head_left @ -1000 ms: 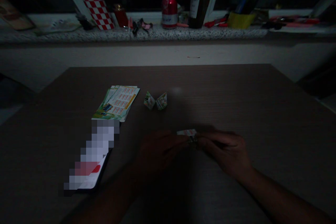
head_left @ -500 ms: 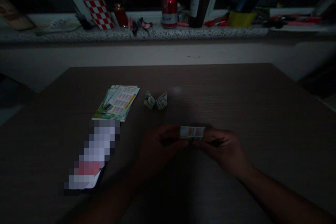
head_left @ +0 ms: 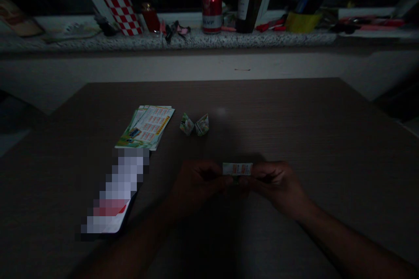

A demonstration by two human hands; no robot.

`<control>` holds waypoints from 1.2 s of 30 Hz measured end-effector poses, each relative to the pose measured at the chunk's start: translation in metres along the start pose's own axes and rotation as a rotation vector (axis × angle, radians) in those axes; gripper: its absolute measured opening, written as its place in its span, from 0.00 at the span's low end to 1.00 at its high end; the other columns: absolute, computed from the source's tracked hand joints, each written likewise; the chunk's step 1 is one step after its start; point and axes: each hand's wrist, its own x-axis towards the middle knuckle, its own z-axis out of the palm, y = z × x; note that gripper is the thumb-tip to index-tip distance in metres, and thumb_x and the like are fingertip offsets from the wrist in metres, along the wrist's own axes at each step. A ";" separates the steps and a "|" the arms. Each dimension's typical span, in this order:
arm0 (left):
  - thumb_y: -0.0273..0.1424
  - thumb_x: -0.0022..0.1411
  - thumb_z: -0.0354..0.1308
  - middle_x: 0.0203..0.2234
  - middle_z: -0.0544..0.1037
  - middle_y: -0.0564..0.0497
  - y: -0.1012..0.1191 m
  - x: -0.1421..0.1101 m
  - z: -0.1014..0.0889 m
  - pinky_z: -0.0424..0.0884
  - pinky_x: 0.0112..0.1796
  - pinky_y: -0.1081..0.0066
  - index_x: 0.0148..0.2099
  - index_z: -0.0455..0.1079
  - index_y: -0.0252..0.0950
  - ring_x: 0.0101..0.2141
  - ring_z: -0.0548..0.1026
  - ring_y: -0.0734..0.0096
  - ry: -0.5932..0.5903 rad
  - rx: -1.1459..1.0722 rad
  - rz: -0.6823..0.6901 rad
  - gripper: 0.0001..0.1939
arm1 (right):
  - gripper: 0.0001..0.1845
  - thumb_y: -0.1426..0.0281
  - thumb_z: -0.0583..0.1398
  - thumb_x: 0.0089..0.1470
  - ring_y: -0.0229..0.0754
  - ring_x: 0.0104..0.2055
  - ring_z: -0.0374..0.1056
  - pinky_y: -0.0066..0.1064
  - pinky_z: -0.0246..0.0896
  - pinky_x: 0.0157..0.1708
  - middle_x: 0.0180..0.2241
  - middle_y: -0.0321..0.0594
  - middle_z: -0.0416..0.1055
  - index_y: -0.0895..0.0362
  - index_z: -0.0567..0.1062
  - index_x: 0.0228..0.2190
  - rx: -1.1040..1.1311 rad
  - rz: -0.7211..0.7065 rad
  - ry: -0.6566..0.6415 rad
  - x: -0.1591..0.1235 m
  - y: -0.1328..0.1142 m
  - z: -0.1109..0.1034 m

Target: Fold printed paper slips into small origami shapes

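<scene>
Between my two hands is a small folded piece of printed paper (head_left: 237, 168), pale with reddish blocks of print and a bit of green below. My left hand (head_left: 199, 183) pinches its left end between thumb and fingers. At the right end, my right hand (head_left: 278, 183) grips it the same way. The paper is held up in front of me over the dark wooden table (head_left: 294, 117). Beyond my hands, two small folded paper shapes (head_left: 194, 124) with pointed tips stand side by side. Shadow hides the paper's underside.
A stack of printed calendar sheets (head_left: 147, 128) lies to the left, with a phone (head_left: 119, 192), its screen pixelated, just nearer. On the granite sill (head_left: 196, 41) behind stand a red can (head_left: 212, 12), a dark labelled container (head_left: 250, 4) and a red-checkered tube (head_left: 119, 8).
Both hands have moved slightly down with the folded paper, which has shifted a little left and tilted. The stack, phone and folded shapes stay in place.
</scene>
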 end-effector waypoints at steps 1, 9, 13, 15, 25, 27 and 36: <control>0.32 0.51 0.65 0.17 0.73 0.54 -0.001 0.001 0.000 0.60 0.23 0.77 0.23 0.71 0.32 0.21 0.68 0.77 0.005 0.007 0.005 0.11 | 0.05 0.68 0.68 0.46 0.34 0.23 0.71 0.22 0.65 0.24 0.21 0.37 0.78 0.57 0.81 0.23 0.001 -0.003 0.008 0.000 0.001 0.000; 0.34 0.51 0.66 0.20 0.76 0.53 -0.002 0.005 -0.002 0.63 0.25 0.77 0.28 0.72 0.32 0.23 0.70 0.76 -0.031 -0.025 -0.022 0.10 | 0.09 0.67 0.67 0.48 0.35 0.22 0.70 0.24 0.65 0.23 0.21 0.38 0.77 0.58 0.79 0.21 -0.004 -0.006 -0.002 0.002 0.002 -0.001; 0.34 0.53 0.64 0.16 0.73 0.55 -0.001 0.004 -0.002 0.58 0.22 0.78 0.23 0.69 0.32 0.19 0.66 0.79 0.006 0.037 0.005 0.13 | 0.05 0.69 0.67 0.47 0.35 0.23 0.71 0.23 0.66 0.23 0.23 0.38 0.78 0.58 0.80 0.25 0.013 0.005 0.052 0.004 0.002 0.000; 0.34 0.52 0.64 0.16 0.73 0.55 -0.001 0.003 -0.001 0.58 0.22 0.78 0.23 0.68 0.33 0.20 0.67 0.78 -0.015 0.013 -0.007 0.12 | 0.04 0.69 0.67 0.46 0.34 0.22 0.70 0.23 0.65 0.22 0.22 0.37 0.78 0.57 0.81 0.24 0.033 -0.010 0.094 0.004 0.001 0.001; 0.32 0.54 0.63 0.16 0.69 0.57 0.002 0.004 0.001 0.58 0.22 0.79 0.22 0.69 0.32 0.19 0.64 0.80 0.012 -0.005 0.035 0.12 | 0.02 0.72 0.68 0.45 0.31 0.22 0.69 0.19 0.63 0.22 0.22 0.35 0.78 0.55 0.82 0.27 0.082 -0.034 0.128 0.003 0.001 0.004; 0.32 0.53 0.65 0.17 0.71 0.57 0.002 0.004 0.002 0.60 0.23 0.79 0.24 0.70 0.32 0.20 0.66 0.80 -0.010 -0.036 0.022 0.10 | 0.02 0.71 0.68 0.46 0.32 0.21 0.69 0.20 0.63 0.21 0.22 0.36 0.78 0.56 0.81 0.25 0.057 -0.058 0.150 0.002 0.001 0.004; 0.31 0.53 0.65 0.23 0.78 0.52 0.003 0.001 0.003 0.67 0.28 0.76 0.29 0.76 0.33 0.26 0.73 0.74 0.039 -0.052 0.047 0.06 | 0.06 0.67 0.67 0.48 0.35 0.21 0.69 0.24 0.63 0.20 0.22 0.38 0.77 0.57 0.80 0.27 -0.030 -0.065 0.131 0.001 0.002 0.003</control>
